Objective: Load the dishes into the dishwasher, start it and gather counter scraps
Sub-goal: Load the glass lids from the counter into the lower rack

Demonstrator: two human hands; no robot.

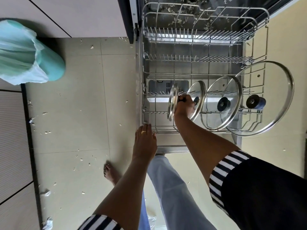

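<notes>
The dishwasher's lower wire rack (167, 131) is pulled out over the open door. Three glass lids stand upright in it: a large lid (272, 103) at the right, a medium lid (214, 113) beside it and a smaller lid (200, 90) further left. My right hand (185, 105) grips the knob of a small glass lid (172, 103), held on edge among the rack's tines at the left of the row. My left hand (144, 141) rests with straight fingers on the rack's front left corner. An upper rack (206, 19) stands empty above.
A teal bin (29, 52) with a pale liner stands on the floor at the left. Small scraps (46, 132) are scattered over the tiled floor. My bare foot (110, 174) stands beside the door's front edge. Cabinet fronts run along the left side.
</notes>
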